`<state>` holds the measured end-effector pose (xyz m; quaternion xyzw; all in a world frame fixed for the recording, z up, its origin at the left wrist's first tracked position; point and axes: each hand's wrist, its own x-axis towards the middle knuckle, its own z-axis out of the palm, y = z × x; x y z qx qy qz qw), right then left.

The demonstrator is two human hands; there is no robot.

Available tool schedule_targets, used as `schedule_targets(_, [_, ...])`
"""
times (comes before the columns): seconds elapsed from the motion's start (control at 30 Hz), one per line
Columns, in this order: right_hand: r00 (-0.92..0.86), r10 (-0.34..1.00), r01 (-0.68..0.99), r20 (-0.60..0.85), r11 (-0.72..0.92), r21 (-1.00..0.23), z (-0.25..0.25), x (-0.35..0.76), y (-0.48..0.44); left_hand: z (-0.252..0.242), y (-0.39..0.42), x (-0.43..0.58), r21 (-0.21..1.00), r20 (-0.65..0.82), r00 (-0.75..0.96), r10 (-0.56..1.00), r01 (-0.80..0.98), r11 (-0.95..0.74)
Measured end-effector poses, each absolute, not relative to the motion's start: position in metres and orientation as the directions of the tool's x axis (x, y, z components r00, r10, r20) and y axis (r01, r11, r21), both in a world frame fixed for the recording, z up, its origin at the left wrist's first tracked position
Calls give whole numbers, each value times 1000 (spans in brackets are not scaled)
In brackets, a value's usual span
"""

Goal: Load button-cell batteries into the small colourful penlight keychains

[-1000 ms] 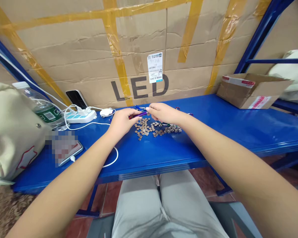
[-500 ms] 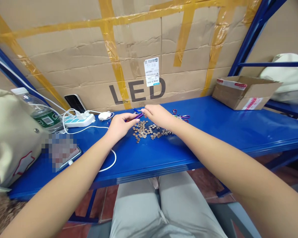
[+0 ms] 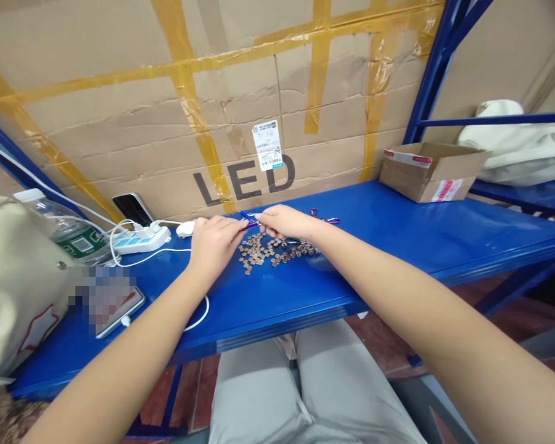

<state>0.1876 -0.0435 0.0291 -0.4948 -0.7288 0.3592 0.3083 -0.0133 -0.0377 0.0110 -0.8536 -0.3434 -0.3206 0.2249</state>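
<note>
My left hand (image 3: 213, 242) pinches a purple piece (image 3: 251, 226), likely for steadiness; my right hand's (image 3: 281, 221) grip I can't tell; discs (image 3: 255, 253) just below

Slim purple piece (image 3: 252, 225) between the hands (image 3: 214, 242) (image 3: 282, 221)

Black "LED" lettering (image 3: 246, 180) on cardboard (image 3: 254, 80)

Blue bench (image 3: 398, 240), glossy top. Directly upon it: small round metal discs (image 3: 254, 253), loosely scattered near centre; coloured clips (image 3: 335, 221), just behind; open cardboard box (image 3: 444, 185), right rear; white power strip (image 3: 143, 242), left; white cable (image 3: 208, 306); phone (image 3: 123, 316), flat, partly pixelated; plastic bottle (image 3: 81, 243), green label; beige bag (image 3: 18, 271), left end.
</note>
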Motion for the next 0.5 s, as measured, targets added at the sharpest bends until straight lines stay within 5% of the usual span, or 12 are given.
schedule_targets(0.07, [-266, 958, 634, 103, 255, -730, 39, 204, -43, 12, -37, -12, -67, 690, 509, 514, 752, -655])
schedule_targets(0.17, [-13, 988, 919, 151, 72, -388, 54, 243, -44, 14, -33, -17, 111, 670, 418, 613, 760, -640])
schedule_targets(0.23, [189, 981, 952, -31, -191, -240, 58, 271, -43, 16, -31, -22, 208, 653, 361, 666, 760, -616])
schedule_targets(0.37, [372, 790, 820, -488, -526, -226, 49, 304, -36, 19, -29, -27, 302, 605, 301, 737, 769, -563])
schedule_targets(0.5, [358, 835, 824, -417, -493, -279, 33, 301, -27, 19, -31, -25, 333, 608, 299, 735, 745, -578])
